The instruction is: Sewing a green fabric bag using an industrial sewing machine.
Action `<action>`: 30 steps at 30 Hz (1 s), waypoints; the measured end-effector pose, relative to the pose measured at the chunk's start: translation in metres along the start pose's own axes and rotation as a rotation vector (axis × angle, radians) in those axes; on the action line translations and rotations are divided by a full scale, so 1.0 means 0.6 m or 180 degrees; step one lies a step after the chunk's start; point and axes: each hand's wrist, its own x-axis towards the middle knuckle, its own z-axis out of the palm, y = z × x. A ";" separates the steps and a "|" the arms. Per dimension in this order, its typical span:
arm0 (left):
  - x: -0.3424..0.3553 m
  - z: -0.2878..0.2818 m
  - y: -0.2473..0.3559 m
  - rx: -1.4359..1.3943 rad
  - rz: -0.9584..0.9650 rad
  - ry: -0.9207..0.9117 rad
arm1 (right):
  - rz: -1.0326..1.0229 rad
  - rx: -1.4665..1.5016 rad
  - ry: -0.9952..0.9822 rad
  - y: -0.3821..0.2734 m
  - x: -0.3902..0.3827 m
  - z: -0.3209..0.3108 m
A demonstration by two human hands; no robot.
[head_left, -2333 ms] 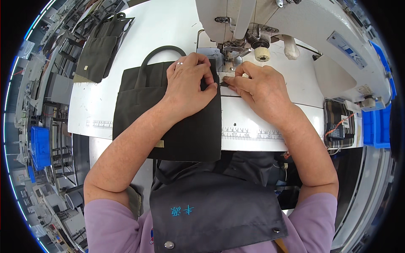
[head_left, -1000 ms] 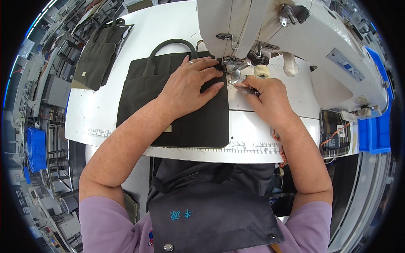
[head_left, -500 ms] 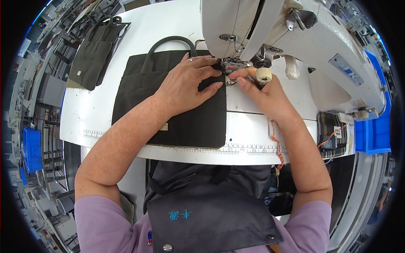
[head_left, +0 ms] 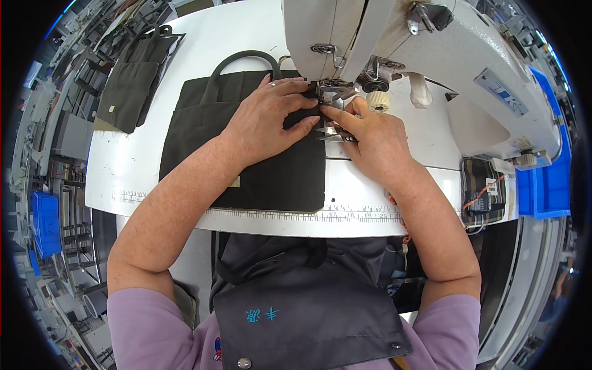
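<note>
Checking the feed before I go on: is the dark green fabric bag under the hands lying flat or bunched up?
Flat: the dark green fabric bag lies spread on the white table, handle loop extended, left hand pressing it.

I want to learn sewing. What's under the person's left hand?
The left hand lies flat on a dark green bag on the white table, by the sewing machine. The cloth beneath the palm is hidden, and so is the needle.

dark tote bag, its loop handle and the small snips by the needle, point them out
dark tote bag (head_left: 203,132), head view, on its flat front panel left of the left hand
loop handle (head_left: 243,57), head view, top of the arch
small snips (head_left: 336,137), head view, metal blades under the right hand's fingers
</note>
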 end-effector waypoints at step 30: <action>0.010 0.000 -0.009 0.0012 0.0006 0.0013 | 0.0940 0.2342 0.0622 0.030 0.003 0.006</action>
